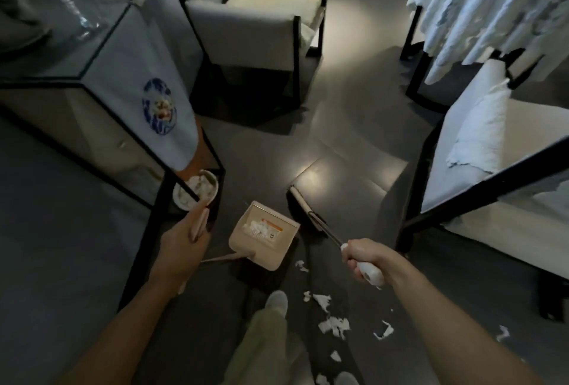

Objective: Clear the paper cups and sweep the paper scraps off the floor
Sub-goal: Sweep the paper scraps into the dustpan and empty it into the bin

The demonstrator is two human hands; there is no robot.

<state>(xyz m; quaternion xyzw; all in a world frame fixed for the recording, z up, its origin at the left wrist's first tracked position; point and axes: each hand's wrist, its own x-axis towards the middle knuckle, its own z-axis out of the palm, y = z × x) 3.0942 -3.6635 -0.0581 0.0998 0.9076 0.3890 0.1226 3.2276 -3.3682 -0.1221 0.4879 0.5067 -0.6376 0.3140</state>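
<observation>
My left hand (pixel 181 238) grips the beige handle of a dustpan (pixel 263 235) that stands on the dark floor in front of me, with white paper scraps inside its tray. My right hand (pixel 365 258) is curled round the white grip of a broom; its brush head (pixel 303 209) rests on the floor just right of the dustpan. Several white paper scraps (pixel 334 324) lie scattered on the floor near my foot (pixel 277 300), below my right hand. A paper cup (pixel 197 192) stuffed with white paper sits at floor level under the glass case, just beyond my left hand.
A black-framed glass case (pixel 101 82) stands at the left. An armchair (pixel 261 21) is ahead, a cloth-covered table (pixel 492 8) at the back right, and a white-cushioned seat (pixel 492 175) with a black frame at the right.
</observation>
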